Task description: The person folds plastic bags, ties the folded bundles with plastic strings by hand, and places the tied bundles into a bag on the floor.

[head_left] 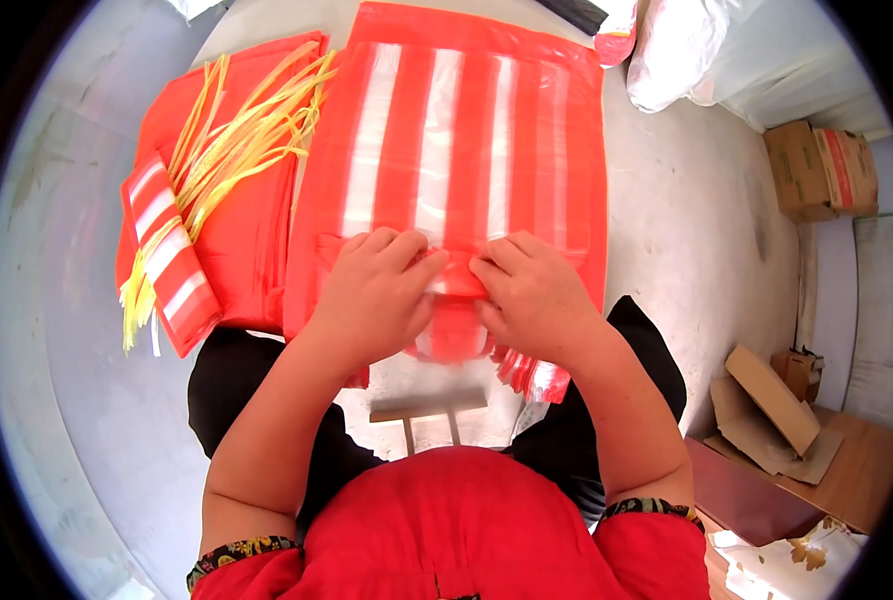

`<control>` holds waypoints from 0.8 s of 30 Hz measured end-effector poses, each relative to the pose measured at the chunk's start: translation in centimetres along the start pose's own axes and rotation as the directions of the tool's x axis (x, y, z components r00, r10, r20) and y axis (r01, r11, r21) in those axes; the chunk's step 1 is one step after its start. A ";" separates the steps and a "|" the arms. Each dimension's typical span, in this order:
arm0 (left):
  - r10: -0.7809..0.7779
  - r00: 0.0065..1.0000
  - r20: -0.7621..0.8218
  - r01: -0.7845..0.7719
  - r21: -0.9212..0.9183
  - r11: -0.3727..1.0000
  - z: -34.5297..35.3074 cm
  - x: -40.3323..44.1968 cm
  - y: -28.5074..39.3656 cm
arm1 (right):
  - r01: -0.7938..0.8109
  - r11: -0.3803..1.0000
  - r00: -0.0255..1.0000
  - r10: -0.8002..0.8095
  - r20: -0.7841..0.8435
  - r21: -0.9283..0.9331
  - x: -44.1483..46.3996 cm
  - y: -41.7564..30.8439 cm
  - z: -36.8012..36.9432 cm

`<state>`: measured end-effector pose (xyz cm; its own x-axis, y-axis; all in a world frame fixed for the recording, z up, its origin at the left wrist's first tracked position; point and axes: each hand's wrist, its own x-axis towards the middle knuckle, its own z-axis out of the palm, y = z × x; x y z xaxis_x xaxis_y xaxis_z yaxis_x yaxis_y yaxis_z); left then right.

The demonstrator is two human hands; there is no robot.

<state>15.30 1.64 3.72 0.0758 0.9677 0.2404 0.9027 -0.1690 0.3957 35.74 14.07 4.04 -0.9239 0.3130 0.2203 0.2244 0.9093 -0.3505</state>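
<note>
A stack of red plastic bags with clear stripes (471, 140) lies flat in front of me. Both hands are at its near end, side by side with a small gap between them. My left hand (381, 290) has its fingers curled on the gathered red plastic. My right hand (536, 295) pinches the same plastic, thumb below. A blurred flap of the plastic hangs below my hands. To the left, yellow ties (251, 125) lie over a pile of plain red bags (246, 240), beside a folded striped bundle (171, 255).
Cardboard boxes (821, 170) stand at the right by the wall. An opened carton (771, 415) rests on a brown wooden surface at lower right. White wrapped items (676, 50) are at the top right. Below my hands is a wooden stool or bar (428, 408).
</note>
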 end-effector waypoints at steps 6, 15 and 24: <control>0.009 0.999 0.038 -0.008 -0.026 1.000 -0.6 0.2 -0.4 | -0.036 0.999 0.999 0.036 0.020 -0.011 -0.1 0.0 0.0; -0.110 0.993 0.043 0.112 -0.040 0.993 -3.1 -1.2 -2.4 | -0.156 0.973 0.988 0.156 0.010 0.169 -0.3 0.6 -1.0; -0.526 0.837 0.149 0.543 -0.347 0.765 -4.5 -2.2 -2.0 | -0.648 0.626 0.760 0.495 0.420 0.435 1.4 1.7 -4.3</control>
<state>11.44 -0.99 6.45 -0.3483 0.9269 -0.1396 0.5846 0.3312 0.7407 36.17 17.27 7.70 -0.7214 0.5732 -0.3886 0.6042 0.2468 -0.7576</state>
